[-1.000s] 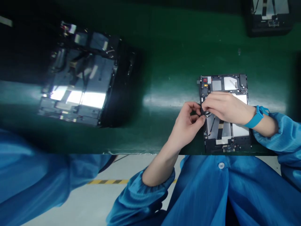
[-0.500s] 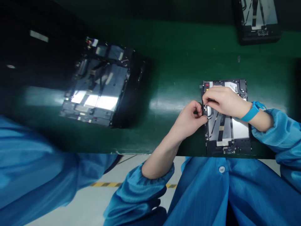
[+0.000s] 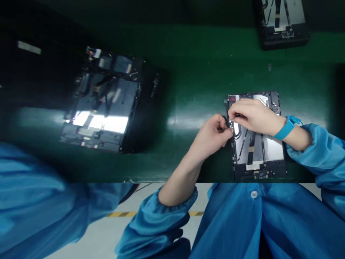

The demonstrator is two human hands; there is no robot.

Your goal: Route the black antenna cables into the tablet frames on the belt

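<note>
An opened tablet (image 3: 244, 154), with its inner cables, boards and silver plates showing, lies flat near the front edge of the green table (image 3: 188, 86). At its left edge, my left hand (image 3: 211, 135) has its thumb and fingers bent together, the thumb tip touching the frame. My right hand (image 3: 250, 113) reaches across the tablet's upper part, fingertips pinched at the same left edge just above my left thumb. Whatever sits between the fingertips of either hand is too small or hidden to make out. A blue wrist strap (image 3: 287, 128) circles my right wrist.
A stack of opened tablets (image 3: 107, 97) stands at the left, blurred. Another stack (image 3: 285, 36) is at the back right. A small object (image 3: 270, 67) lies behind my tablet. A blue sleeve (image 3: 40, 194) of a person nearby fills the lower left.
The whole view has shifted slightly, so most things appear a little further left. Both hands stay at the tablet's left edge, with only small finger movements.
</note>
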